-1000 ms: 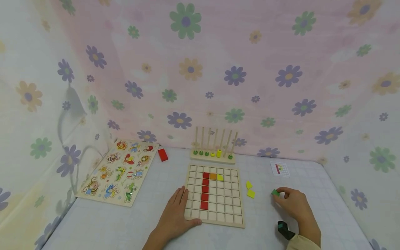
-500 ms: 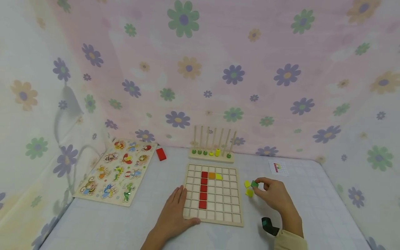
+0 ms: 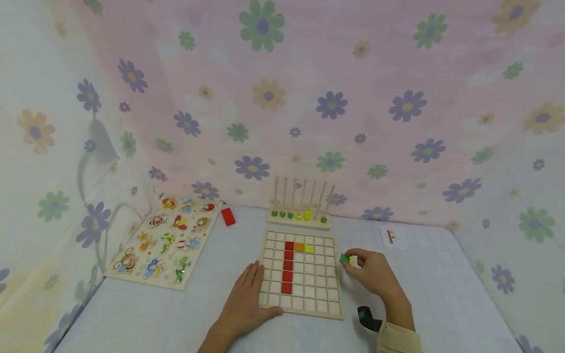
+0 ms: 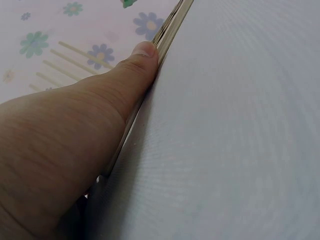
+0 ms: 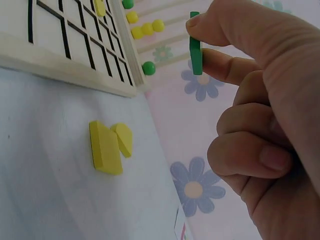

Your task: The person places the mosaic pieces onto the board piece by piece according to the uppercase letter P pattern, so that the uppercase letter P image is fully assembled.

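A wooden grid board [image 3: 310,281] lies in the middle of the table. Red tiles [image 3: 288,265] form a column in it, with an orange tile [image 3: 299,247] and a yellow piece [image 3: 309,248] beside the top one. My left hand [image 3: 243,299] rests along the board's lower left corner, fingers straight and thumb [image 4: 144,50] against the front edge. Just off the board's right side, my right hand [image 3: 375,272] pinches a green tile [image 5: 196,47] between thumb and forefinger, above the table. Beneath it lie two loose yellow pieces [image 5: 106,150], mostly hidden in the head view.
Behind the board stands a wooden peg rack [image 3: 300,221] with green and yellow beads. At left are an insect puzzle board [image 3: 152,240] and a red block [image 3: 228,216]. A small pattern card [image 3: 399,239] lies at back right. Patterned cloth walls surround the table.
My right hand has carried the green tile leftward, from the table's right part, over the loose yellow pieces towards the grid board. The left hand stays at the board's corner.
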Tool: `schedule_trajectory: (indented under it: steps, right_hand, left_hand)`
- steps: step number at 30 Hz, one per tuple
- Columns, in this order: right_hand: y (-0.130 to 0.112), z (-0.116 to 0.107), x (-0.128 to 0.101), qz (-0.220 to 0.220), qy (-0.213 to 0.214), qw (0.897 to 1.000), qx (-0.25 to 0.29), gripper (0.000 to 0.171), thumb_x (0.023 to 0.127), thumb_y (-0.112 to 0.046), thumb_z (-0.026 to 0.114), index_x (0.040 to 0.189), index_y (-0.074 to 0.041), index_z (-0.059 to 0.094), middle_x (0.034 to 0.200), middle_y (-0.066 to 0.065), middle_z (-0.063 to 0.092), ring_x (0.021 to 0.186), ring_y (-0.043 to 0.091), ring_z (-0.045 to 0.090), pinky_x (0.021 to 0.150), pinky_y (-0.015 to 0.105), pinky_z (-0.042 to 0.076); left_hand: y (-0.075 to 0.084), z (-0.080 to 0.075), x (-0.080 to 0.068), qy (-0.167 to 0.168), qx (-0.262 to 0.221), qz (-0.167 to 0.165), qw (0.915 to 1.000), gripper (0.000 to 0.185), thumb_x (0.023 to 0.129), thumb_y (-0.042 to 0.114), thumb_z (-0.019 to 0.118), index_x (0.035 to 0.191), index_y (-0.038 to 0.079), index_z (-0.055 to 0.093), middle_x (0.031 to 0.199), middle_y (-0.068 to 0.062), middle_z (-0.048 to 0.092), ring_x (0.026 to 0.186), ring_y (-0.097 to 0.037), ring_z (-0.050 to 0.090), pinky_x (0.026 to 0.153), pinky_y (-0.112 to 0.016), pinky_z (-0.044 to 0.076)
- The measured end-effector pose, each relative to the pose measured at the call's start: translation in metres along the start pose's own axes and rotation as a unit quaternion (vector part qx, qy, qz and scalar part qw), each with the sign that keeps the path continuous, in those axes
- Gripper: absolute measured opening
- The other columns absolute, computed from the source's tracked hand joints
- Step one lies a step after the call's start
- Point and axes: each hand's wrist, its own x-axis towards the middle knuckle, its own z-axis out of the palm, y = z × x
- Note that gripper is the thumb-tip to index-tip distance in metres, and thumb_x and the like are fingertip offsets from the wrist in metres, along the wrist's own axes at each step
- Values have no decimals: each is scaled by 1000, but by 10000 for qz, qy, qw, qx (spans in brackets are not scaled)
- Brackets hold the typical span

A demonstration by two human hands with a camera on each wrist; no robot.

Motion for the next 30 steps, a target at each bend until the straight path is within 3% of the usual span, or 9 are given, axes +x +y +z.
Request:
schedule_trajectory:
  steps: [2,5,11,20,30]
  right_hand:
    - [-3,2,1,-65,75,9999,-77,22,92,-29,75,111,-19,75,58,-6,44,61,11,41,54,25,36]
    - [-7,4,2,-166,126,9997,-95,22,91,-29,75,110,-18,75,59,-5,47,62,11,42,53,24,35]
    - [-16,12,4,-478,109,9986,200,19,92,-27,75,108,-17,75,57,-7,24,50,7,21,45,20,22]
    - [-33,27,6,-559,-178,9980,218,16,91,-25,75,106,-20,74,56,-8,23,51,7,19,47,20,18]
    - [-39,36,9,-692,-222,9970,256,13,91,-24,75,104,-23,74,54,-10,23,51,8,19,48,21,16]
  left_hand:
    - [0,0,0,-16,1,-14,10000,124,73,81,69,161,6,27,169,-16,24,156,-37,22,124,-56,30]
    - [0,0,0,-30,8,-14,10000,124,73,82,68,161,6,27,169,-15,24,157,-37,22,125,-55,30]
    - [-1,0,1,0,46,-5,10000,124,73,83,68,161,6,27,169,-15,25,156,-37,22,124,-56,30]
    - [-1,2,0,-79,30,-101,9999,125,72,82,69,162,6,26,170,-16,23,157,-37,21,124,-56,30]
    - [0,2,1,-39,62,-51,10000,124,73,82,69,162,6,26,170,-15,23,157,-37,21,125,-55,29]
